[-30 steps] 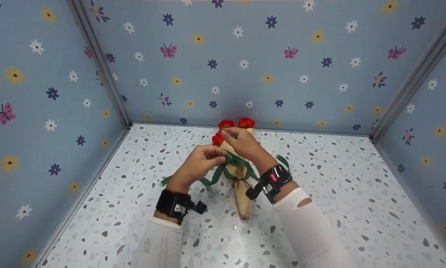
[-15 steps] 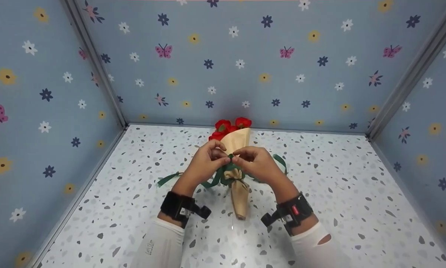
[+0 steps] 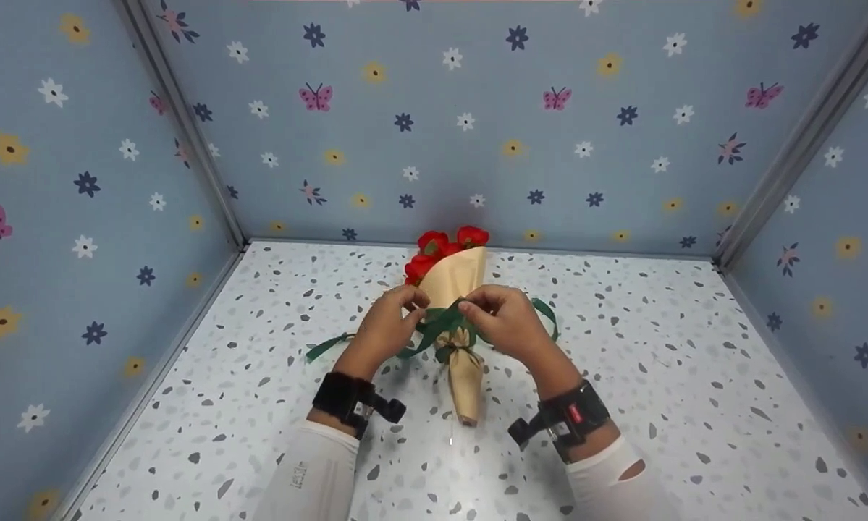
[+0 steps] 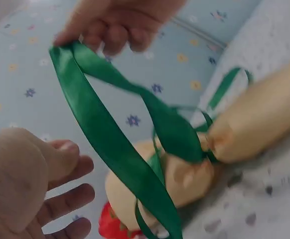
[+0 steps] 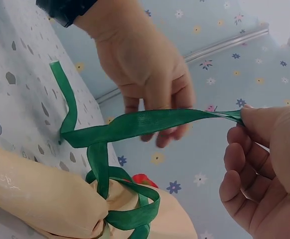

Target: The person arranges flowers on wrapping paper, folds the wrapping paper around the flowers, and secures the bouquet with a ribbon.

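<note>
A bouquet of red artificial flowers [image 3: 434, 244] in tan wrapping paper [image 3: 457, 276] lies on the tabletop, its narrow end toward me. Green ribbon [image 3: 442, 323] is tied round the gathered neck of the paper. My right hand [image 3: 512, 320] pinches a raised length of that ribbon between thumb and forefinger, as the right wrist view shows at the ribbon's end [image 5: 224, 115]. On the other side, my left hand [image 3: 384, 322] is close to the ribbon; in the left wrist view its fingers [image 4: 68, 204] are spread and loosely bent, apart from the ribbon, holding nothing.
The speckled white tabletop [image 3: 260, 434] is bounded by a blue patterned back panel [image 3: 441, 108] and side panels of the same kind. Loose ribbon tails [image 3: 326, 349] trail out left and right of the bouquet.
My right hand has come down from near the flowers to the ribbon and now pinches it. The left hand, which held the ribbon, has let go and shifted slightly left.
</note>
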The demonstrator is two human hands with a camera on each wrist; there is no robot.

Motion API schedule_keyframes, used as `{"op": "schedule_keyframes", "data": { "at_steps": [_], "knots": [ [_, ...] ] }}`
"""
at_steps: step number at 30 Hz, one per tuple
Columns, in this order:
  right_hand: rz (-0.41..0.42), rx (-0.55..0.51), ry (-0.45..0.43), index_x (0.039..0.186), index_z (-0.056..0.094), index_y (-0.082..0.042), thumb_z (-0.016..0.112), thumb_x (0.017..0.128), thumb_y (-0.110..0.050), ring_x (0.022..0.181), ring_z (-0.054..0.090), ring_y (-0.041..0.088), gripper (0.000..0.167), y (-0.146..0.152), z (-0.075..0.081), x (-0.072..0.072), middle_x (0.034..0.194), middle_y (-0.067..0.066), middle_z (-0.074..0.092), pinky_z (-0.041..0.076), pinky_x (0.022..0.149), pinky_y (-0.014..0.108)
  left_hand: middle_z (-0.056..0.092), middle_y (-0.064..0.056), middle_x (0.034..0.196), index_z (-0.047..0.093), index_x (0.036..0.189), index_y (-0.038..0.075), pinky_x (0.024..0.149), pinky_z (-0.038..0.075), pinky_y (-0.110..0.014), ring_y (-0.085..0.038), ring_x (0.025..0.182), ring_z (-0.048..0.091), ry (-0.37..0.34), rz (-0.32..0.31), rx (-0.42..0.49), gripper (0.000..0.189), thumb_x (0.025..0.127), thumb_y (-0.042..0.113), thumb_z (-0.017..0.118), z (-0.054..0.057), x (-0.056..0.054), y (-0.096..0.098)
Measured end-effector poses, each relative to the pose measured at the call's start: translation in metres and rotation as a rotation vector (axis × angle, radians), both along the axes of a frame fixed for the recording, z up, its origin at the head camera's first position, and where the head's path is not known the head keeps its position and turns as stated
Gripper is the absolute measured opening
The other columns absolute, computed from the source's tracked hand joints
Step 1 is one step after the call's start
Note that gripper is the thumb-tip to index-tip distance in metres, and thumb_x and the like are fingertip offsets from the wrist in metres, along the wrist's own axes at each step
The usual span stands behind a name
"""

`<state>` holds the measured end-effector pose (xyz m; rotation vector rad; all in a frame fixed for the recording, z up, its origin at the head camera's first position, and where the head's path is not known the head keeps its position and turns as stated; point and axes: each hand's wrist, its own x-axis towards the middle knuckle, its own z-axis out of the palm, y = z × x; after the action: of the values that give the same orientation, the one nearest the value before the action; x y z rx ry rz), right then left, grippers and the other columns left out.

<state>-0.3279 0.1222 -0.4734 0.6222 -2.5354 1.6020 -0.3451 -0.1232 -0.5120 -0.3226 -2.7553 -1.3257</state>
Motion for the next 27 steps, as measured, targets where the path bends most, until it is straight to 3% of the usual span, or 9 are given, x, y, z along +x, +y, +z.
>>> {"op": "schedule_keyframes", "data": {
  "at_steps": [4, 7, 9, 11, 15, 17, 20, 27],
  "knots": [
    [-0.006, 0.014, -0.014, 0.101, 0.084, -0.012, 0.08, 0.108, -0.021, 0.08, 0.062, 0.016, 0.012, 0.001, -0.002, 0.0, 0.087, 0.001, 0.072, 0.053, 0.07, 0.029, 0.061, -0.002, 0.165, 0.069, 0.151, 0.022, 0.13, 0.048, -0.053, -0.028, 0.16, 0.053, -0.025, -0.004, -0.245, 0.049, 0.108, 0.0, 0.073, -0.024, -0.007, -0.006],
    [-0.003, 0.021, -0.006, 0.101, 0.084, -0.012, 0.08, 0.108, -0.021, 0.08, 0.061, 0.017, 0.012, 0.002, -0.003, 0.0, 0.087, 0.001, 0.072, 0.053, 0.071, 0.03, 0.056, -0.005, 0.172, 0.057, 0.166, 0.023, 0.134, 0.043, -0.054, -0.03, 0.165, 0.048, -0.072, -0.007, -0.295, 0.06, 0.11, 0.006, 0.073, -0.034, -0.009, -0.008],
    [0.003, 0.021, 0.008, 0.102, 0.084, -0.011, 0.08, 0.108, -0.021, 0.08, 0.061, 0.016, 0.013, 0.002, -0.003, 0.0, 0.088, 0.002, 0.073, 0.053, 0.072, 0.03, 0.061, -0.008, 0.168, 0.055, 0.168, 0.021, 0.132, 0.046, -0.054, -0.031, 0.16, 0.054, -0.095, 0.009, -0.318, 0.059, 0.112, 0.013, 0.072, -0.039, -0.009, -0.008],
    [0.009, 0.019, 0.022, 0.102, 0.084, -0.011, 0.08, 0.108, -0.021, 0.08, 0.061, 0.016, 0.013, 0.002, -0.002, -0.001, 0.088, 0.003, 0.074, 0.053, 0.072, 0.03, 0.069, -0.008, 0.156, 0.062, 0.161, 0.019, 0.125, 0.052, -0.053, -0.031, 0.149, 0.062, -0.096, 0.026, -0.337, 0.05, 0.112, 0.017, 0.073, -0.043, -0.011, -0.008],
    [0.014, 0.017, 0.031, 0.102, 0.084, -0.01, 0.079, 0.108, -0.02, 0.079, 0.061, 0.016, 0.012, 0.003, -0.002, -0.001, 0.087, 0.003, 0.074, 0.053, 0.072, 0.03, 0.078, -0.003, 0.126, 0.084, 0.13, 0.017, 0.105, 0.06, -0.047, -0.027, 0.122, 0.07, -0.023, 0.017, -0.431, 0.023, 0.107, 0.014, 0.08, -0.05, -0.013, -0.009],
    [0.015, 0.017, 0.026, 0.102, 0.084, -0.011, 0.079, 0.108, -0.02, 0.079, 0.061, 0.016, 0.012, 0.004, -0.003, -0.002, 0.087, 0.002, 0.073, 0.053, 0.072, 0.03, 0.077, -0.001, 0.115, 0.088, 0.116, 0.016, 0.098, 0.061, -0.045, -0.025, 0.113, 0.071, 0.019, 0.011, -0.476, 0.014, 0.103, 0.011, 0.083, -0.051, -0.015, -0.009],
    [0.016, 0.008, 0.022, 0.102, 0.084, -0.01, 0.079, 0.108, -0.019, 0.079, 0.061, 0.017, 0.012, 0.005, -0.003, -0.003, 0.087, 0.003, 0.073, 0.053, 0.071, 0.03, 0.076, -0.001, 0.109, 0.088, 0.108, 0.016, 0.094, 0.062, -0.044, -0.024, 0.107, 0.072, 0.04, 0.006, -0.512, 0.01, 0.101, 0.009, 0.085, -0.049, -0.016, -0.01],
    [0.009, -0.012, 0.012, 0.103, 0.084, -0.008, 0.079, 0.108, -0.017, 0.079, 0.064, 0.017, 0.012, 0.007, -0.004, -0.004, 0.088, 0.005, 0.075, 0.054, 0.07, 0.028, 0.08, -0.002, 0.113, 0.082, 0.117, 0.014, 0.095, 0.063, -0.045, -0.022, 0.104, 0.074, -0.046, 0.005, -0.435, 0.011, 0.111, 0.016, 0.074, -0.032, -0.012, -0.02]
  ]
}}
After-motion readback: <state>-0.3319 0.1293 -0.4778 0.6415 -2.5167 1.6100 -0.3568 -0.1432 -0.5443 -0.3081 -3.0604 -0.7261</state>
